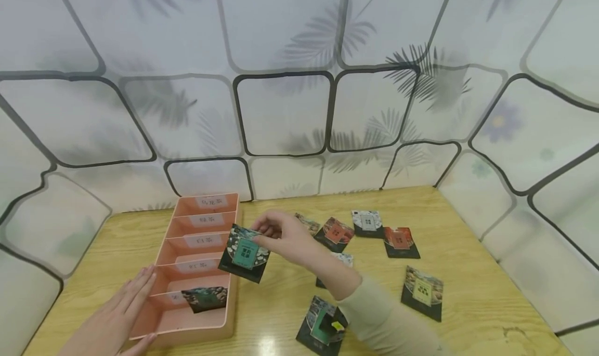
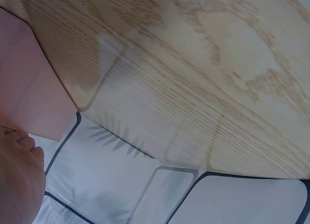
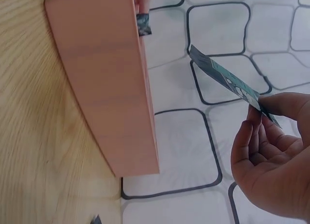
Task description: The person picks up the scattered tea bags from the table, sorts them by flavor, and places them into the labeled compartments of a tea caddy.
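Observation:
My right hand (image 1: 290, 239) pinches a dark tea sachet (image 1: 245, 254) with a green label between thumb and fingers, beside the right edge of a pink divided box (image 1: 231, 293). The sachet's upper corner is in the grip; the right wrist view shows it edge-on, held in the air. On the box's near left corner rests my left hand (image 1: 117, 314), fingers straight along the side wall and thumb by the front. Inside the nearest compartment leans another dark sachet (image 1: 206, 299) with a green label. Paper labels with handwritten characters mark the dividers.
Several sachets lie on the wooden table (image 1: 267, 314) to the right: one with a red-orange label (image 1: 335, 233), a white one (image 1: 367, 223), a red one (image 1: 401, 242), a yellow-labelled one (image 1: 423, 292) and a green-labelled one (image 1: 318, 325). A patterned curtain (image 1: 285, 117) stands behind.

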Demonstrator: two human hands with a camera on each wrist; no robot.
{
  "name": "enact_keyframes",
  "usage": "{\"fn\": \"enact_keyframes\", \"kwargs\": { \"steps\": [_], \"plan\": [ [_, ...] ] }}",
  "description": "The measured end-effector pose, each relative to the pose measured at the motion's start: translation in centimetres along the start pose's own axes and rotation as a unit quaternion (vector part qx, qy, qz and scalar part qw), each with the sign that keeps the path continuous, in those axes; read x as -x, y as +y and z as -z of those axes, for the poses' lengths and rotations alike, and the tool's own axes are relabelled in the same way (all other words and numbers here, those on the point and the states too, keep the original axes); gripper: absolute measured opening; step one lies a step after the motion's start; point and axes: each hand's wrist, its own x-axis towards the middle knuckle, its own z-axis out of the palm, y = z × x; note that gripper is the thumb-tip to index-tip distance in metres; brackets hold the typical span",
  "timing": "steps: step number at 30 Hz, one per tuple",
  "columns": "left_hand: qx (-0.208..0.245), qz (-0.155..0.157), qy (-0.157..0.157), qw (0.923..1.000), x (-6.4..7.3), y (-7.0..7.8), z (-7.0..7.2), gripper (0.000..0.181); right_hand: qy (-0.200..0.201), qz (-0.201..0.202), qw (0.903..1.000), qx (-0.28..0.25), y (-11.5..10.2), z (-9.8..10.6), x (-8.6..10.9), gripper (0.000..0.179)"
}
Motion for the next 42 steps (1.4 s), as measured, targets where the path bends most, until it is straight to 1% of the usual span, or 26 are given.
{"fn": "enact_keyframes", "kwargs": {
  "steps": [2, 5, 7, 10, 11, 14, 17, 18, 21, 25, 29, 32, 35, 38, 42],
  "plan": [
    [0.003, -0.003, 0.002, 1.0000, 0.0, -0.1, -0.1, 0.133, -0.008, 0.008, 0.9999, 0.001, -0.3, -0.5, -0.1, 0.017],
    [0.003, 0.001, -0.003, 1.0000, 0.1, -0.1, -0.2, 0.136, -0.018, 0.025, 0.9995, 0.002, -0.9, -1.3, -0.2, 0.017],
    [0.002, 0.003, -0.004, 1.0000, 0.1, -0.1, -0.2, 0.137, -0.025, 0.029, 0.9993, 0.002, -1.3, -1.9, -0.3, 0.017],
    [0.002, 0.011, -0.008, 0.9999, 0.2, -0.3, -0.6, 0.137, -0.033, 0.033, 0.9989, -0.003, -1.8, -3.0, -0.3, 0.017],
    [0.006, 0.011, -0.008, 0.9999, 0.4, -0.5, -1.1, 0.134, -0.035, 0.033, 0.9988, -0.004, -2.0, -3.3, -0.3, 0.017],
    [0.011, 0.009, -0.006, 0.9999, 0.6, -0.8, -1.5, 0.133, -0.042, 0.037, 0.9984, -0.008, -2.2, -4.4, -0.3, 0.016],
    [0.010, 0.002, 0.002, 1.0000, 0.5, -0.7, -1.3, 0.133, -0.049, 0.037, 0.9980, -0.014, -2.2, -5.4, -0.4, 0.015],
    [0.006, 0.000, 0.003, 1.0000, 0.3, -0.5, -0.9, 0.135, -0.051, 0.039, 0.9978, -0.013, -2.2, -5.8, -0.4, 0.014],
    [0.006, -0.008, 0.012, 0.9999, 0.1, -0.3, -0.5, 0.134, -0.054, 0.049, 0.9973, -0.004, -2.0, -6.7, -0.5, 0.014],
    [0.017, -0.016, 0.023, 0.9995, 0.0, -0.3, -0.3, 0.132, -0.056, 0.062, 0.9963, 0.022, -1.6, -7.7, -0.8, 0.012],
    [0.023, -0.017, 0.023, 0.9993, 0.0, -0.4, -0.2, 0.130, -0.066, 0.069, 0.9932, 0.066, -1.3, -8.6, -0.9, 0.010],
    [0.024, -0.012, 0.018, 0.9995, 0.0, -0.4, -0.1, 0.130, -0.074, 0.086, 0.9863, 0.120, -1.1, -9.2, -0.9, 0.010],
    [0.024, -0.002, 0.010, 0.9997, 0.0, -0.4, -0.2, 0.131, -0.077, 0.106, 0.9770, 0.168, -0.6, -9.7, -1.0, 0.010],
    [0.024, 0.011, -0.001, 0.9996, 0.1, -0.3, -0.2, 0.130, -0.078, 0.115, 0.9708, 0.195, -0.2, -10.0, -1.0, 0.010],
    [0.025, 0.019, -0.004, 0.9995, 0.1, -0.2, -0.1, 0.129, -0.073, 0.122, 0.9631, 0.228, 0.3, -10.2, -1.1, 0.010]
  ]
}}
